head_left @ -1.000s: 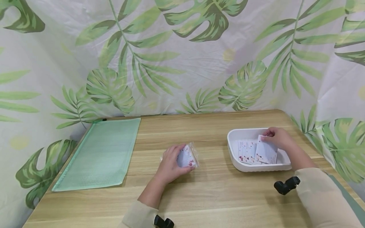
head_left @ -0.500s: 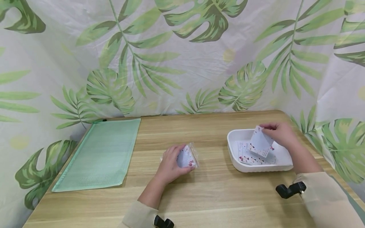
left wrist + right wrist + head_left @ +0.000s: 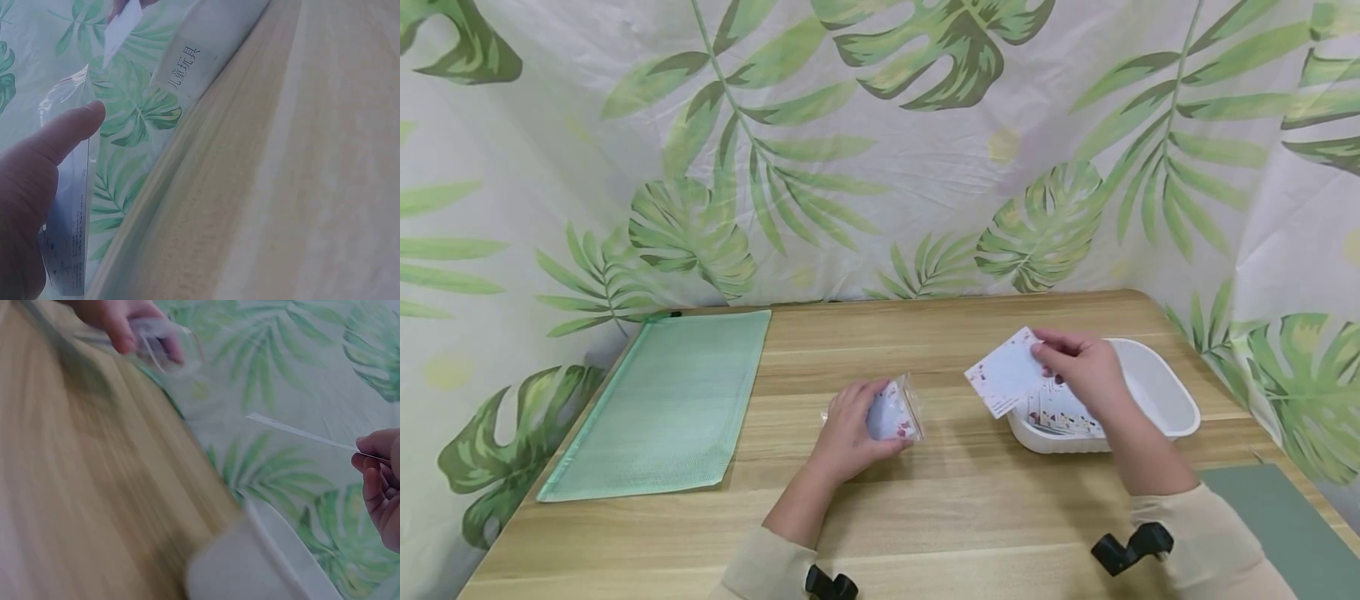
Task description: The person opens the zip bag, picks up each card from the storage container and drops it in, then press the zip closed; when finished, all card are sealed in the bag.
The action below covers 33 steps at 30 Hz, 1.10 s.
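Note:
At the middle of the table my left hand (image 3: 850, 433) grips a small clear plastic bag (image 3: 892, 408), thumb on the near side and fingers on the far side. Printed cards show through the plastic. My right hand (image 3: 1086, 371) pinches a square white card (image 3: 1006, 372) by its right corner, between thumb and fingers. That card, with small red prints along its edges, is raised over the left end of a white plastic bin (image 3: 1168, 400). Edge-on in the right wrist view, the card (image 3: 300, 431) looks thin. Several similar cards (image 3: 1063, 411) lie fanned inside the bin, partly behind my right hand.
A green mesh zip pouch (image 3: 662, 408) lies flat on the left of the wooden table (image 3: 887, 533). A grey-green flat sheet (image 3: 1285, 517) is at the right front edge, partly under my right sleeve. A leaf-print cloth (image 3: 925, 167) hangs behind.
My right hand has lifted the card up out of the bin and carried it left, to the bin's left end. My left hand and the bag have stayed in place.

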{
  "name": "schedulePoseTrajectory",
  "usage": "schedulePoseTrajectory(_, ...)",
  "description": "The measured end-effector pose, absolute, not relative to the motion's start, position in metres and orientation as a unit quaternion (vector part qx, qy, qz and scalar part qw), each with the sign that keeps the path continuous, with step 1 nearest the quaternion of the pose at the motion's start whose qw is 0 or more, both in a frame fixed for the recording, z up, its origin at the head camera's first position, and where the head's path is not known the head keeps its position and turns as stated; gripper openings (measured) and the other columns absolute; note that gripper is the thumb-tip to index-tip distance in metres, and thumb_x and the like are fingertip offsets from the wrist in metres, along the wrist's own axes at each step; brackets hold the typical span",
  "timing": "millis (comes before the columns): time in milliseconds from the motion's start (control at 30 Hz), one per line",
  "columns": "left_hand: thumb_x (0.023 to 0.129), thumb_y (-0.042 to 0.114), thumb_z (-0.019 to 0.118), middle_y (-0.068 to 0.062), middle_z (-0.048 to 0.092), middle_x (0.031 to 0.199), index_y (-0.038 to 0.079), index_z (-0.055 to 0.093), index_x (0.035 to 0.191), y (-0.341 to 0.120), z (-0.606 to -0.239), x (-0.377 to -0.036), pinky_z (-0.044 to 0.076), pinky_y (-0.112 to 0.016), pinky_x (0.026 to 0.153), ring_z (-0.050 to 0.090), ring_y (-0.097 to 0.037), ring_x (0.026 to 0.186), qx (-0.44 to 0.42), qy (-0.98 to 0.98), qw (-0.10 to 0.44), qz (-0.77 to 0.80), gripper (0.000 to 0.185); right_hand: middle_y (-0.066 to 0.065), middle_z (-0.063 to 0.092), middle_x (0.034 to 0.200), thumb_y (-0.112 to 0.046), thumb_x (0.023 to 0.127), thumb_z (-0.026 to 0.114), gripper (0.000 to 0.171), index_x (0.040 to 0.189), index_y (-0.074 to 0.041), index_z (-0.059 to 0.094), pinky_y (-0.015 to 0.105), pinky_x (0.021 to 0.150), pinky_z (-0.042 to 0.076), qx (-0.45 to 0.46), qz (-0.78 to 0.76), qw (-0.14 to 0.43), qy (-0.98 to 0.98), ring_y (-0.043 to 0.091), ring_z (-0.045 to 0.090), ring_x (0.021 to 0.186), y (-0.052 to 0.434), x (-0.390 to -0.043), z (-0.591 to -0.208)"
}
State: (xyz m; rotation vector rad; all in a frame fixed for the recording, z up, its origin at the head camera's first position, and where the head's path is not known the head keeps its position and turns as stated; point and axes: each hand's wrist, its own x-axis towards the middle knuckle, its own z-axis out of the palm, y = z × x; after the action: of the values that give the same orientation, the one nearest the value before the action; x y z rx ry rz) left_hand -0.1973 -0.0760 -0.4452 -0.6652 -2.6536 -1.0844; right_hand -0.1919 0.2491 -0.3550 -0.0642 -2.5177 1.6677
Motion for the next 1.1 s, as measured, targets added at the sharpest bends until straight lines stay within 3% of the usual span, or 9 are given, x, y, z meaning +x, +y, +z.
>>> schedulePoseTrajectory(433,0.062,0.034,0.089,-0.014,0.058,0.129,0.005,0.053,0.136,-0.076,-0.445,-0.196,0.036,-0.049,0.106,0.05,-0.034,0.123,-0.241,-0.895,0.108,-0.359,0.088,-0.01,0.064,0.079,-0.009,0.089,0.067,0.038,0.124,0.005,0.064,0.017,0.054,0.045,-0.041,0.63,0.031,-0.775,0.001,0.053,0.061,0.177,-0.192,-0.379)
schedulePoseTrajectory(1100,0.061,0.038,0.09,-0.014,0.058,0.131,0.002,0.052,0.137,-0.077,-0.444,-0.197,0.035,-0.05,0.107,0.05,-0.034,0.124,-0.232,-0.898,0.1,-0.362,0.092,0.003,0.065,0.082,-0.007,0.086,0.071,0.03,0.115,0.001,0.07,0.015,0.053,0.046,-0.058,0.638,0.122,-0.758,0.003,0.056,0.061,0.128,-0.183,-0.401)
